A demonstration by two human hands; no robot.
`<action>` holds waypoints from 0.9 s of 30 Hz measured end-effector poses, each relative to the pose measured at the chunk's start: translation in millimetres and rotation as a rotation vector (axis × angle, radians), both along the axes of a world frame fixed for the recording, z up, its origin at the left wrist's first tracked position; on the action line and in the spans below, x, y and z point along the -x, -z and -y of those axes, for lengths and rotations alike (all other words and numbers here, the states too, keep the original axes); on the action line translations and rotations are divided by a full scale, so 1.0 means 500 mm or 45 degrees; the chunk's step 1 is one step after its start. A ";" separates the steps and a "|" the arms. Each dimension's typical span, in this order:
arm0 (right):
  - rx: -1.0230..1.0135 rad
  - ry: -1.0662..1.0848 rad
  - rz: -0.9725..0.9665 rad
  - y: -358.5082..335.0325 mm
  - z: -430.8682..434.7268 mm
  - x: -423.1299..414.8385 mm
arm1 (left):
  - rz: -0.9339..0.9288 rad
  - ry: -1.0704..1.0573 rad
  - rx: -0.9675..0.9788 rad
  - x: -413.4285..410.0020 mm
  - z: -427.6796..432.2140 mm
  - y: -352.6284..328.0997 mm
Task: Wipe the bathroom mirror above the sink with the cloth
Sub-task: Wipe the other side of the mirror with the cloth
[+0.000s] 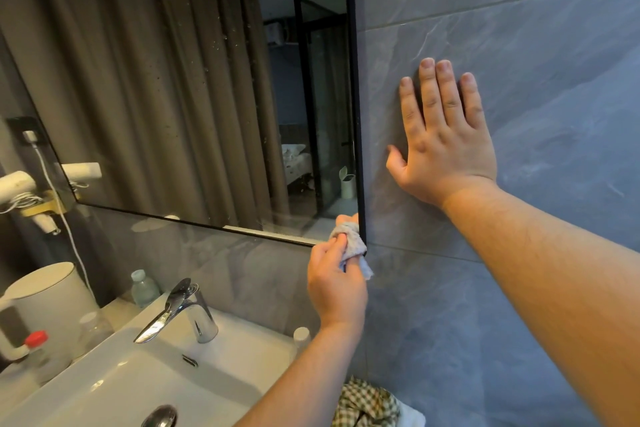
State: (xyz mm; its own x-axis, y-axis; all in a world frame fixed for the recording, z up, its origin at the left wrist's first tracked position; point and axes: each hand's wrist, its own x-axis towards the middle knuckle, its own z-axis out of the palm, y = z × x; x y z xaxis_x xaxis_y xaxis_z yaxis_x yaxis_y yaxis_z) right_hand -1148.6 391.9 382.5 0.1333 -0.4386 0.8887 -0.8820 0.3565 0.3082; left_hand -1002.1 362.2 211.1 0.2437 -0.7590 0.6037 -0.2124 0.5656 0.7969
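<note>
The black-framed mirror (194,87) hangs above the white sink (104,378) and carries water drops and specks across its upper and middle glass. My left hand (334,282) grips a small crumpled grey cloth (349,241) and holds it against the mirror's bottom right corner, over the frame. My right hand (441,139) lies flat with straight fingers on the grey tiled wall (519,45) just right of the mirror's edge.
A chrome tap (180,312) stands behind the basin. A white kettle (41,305), a small bottle (143,288) and a red-capped bottle (36,340) sit at the left. A hair dryer (20,184) hangs on the left wall. Checked fabric (367,406) lies below my left arm.
</note>
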 end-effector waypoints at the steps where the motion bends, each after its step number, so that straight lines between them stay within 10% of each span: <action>1: 0.001 -0.004 0.004 0.001 0.000 0.000 | 0.035 0.018 0.011 -0.005 0.003 0.004; 19: 0.008 -0.045 0.024 0.001 0.000 0.001 | -0.669 -0.170 -0.559 -0.229 0.240 -0.079; 27: 0.003 -0.028 0.013 0.000 -0.001 0.001 | -0.497 -0.272 -0.463 -0.208 0.241 -0.112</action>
